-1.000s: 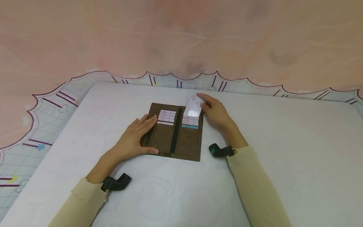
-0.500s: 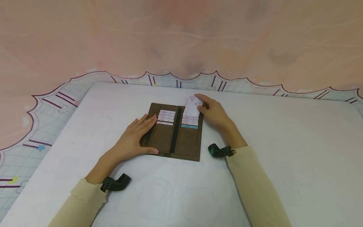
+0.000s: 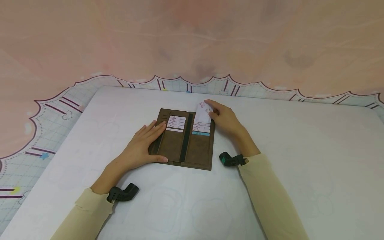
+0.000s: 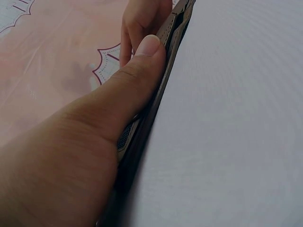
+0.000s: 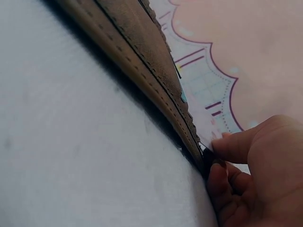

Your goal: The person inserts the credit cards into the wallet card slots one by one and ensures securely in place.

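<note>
A brown wallet [image 3: 199, 150] lies unfolded on the white table, with white patterned cards [image 3: 176, 122] in its left slots. More such cards and a blue card [image 3: 200, 133] show in the right half. My left hand [image 3: 139, 146] rests on the wallet's left side, fingers spread and thumb along the near edge; the left wrist view shows that thumb [image 4: 137, 68] on the wallet. At the far right corner my right hand [image 3: 228, 120] pinches a white card [image 3: 203, 111] with pink print, its lower end in the top right slot. In the right wrist view, the thumb [image 5: 236, 144] presses that card.
The wallet lies on a broad white tabletop [image 3: 294, 160]. Beyond its far edge is a pinkish patterned cloth [image 3: 192, 40] with a scalloped border. A black wrist camera is worn on each wrist, the left one [image 3: 123, 192] and the right one [image 3: 231, 159].
My right hand has shifted slightly left, and the pinched card now stands straighter, in line with the right slots. The left hand and the wallet have stayed in place.
</note>
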Tool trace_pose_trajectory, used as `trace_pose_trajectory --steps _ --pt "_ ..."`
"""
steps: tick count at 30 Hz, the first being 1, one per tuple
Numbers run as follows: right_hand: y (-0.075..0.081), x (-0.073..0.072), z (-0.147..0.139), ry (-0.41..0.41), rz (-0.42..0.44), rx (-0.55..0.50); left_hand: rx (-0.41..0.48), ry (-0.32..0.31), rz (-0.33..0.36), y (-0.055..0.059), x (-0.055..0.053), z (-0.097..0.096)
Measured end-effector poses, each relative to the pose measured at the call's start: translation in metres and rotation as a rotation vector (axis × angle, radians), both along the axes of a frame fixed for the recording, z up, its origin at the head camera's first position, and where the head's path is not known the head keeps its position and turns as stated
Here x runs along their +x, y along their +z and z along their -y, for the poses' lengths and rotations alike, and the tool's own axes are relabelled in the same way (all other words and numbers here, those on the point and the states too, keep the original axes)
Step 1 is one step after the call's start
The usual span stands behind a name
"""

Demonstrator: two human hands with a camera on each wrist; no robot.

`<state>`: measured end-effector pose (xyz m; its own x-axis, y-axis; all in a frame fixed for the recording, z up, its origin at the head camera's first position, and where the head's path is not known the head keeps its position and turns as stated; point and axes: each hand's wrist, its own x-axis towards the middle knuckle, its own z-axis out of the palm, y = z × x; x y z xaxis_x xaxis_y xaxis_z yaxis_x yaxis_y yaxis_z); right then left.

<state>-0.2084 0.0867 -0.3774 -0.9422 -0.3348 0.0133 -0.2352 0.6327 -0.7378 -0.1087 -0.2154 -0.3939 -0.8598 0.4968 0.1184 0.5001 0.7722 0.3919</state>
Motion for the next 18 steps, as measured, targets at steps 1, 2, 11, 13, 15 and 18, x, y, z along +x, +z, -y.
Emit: trace_pose_trajectory --steps 1,2,11,13,15,18 --pt "-0.0009 -0.0004 -0.0002 0.004 -0.005 0.003 -0.001 0.000 -0.001 -0.0001 0.0000 0.0002" --pt "-0.0016 -0.0009 -0.0003 0.008 -0.011 0.004 -0.002 -0.001 -0.003 -0.0003 0.0000 0.0003" --pt "-0.0064 -0.0040 -0.0010 0.046 -0.043 0.018 -0.009 -0.006 -0.017 -0.0023 -0.0012 0.0010" --pt "-0.0064 -0.0039 -0.0010 0.053 -0.051 0.028 -0.008 -0.008 -0.020 -0.0025 -0.0015 0.0008" --pt "-0.0061 -0.0034 -0.0012 0.062 -0.057 0.032 -0.009 -0.008 -0.021 -0.0025 -0.0014 0.0006" --pt "-0.0051 -0.0023 -0.0016 0.077 -0.060 0.031 -0.010 -0.005 -0.019 -0.0023 -0.0013 0.0002"
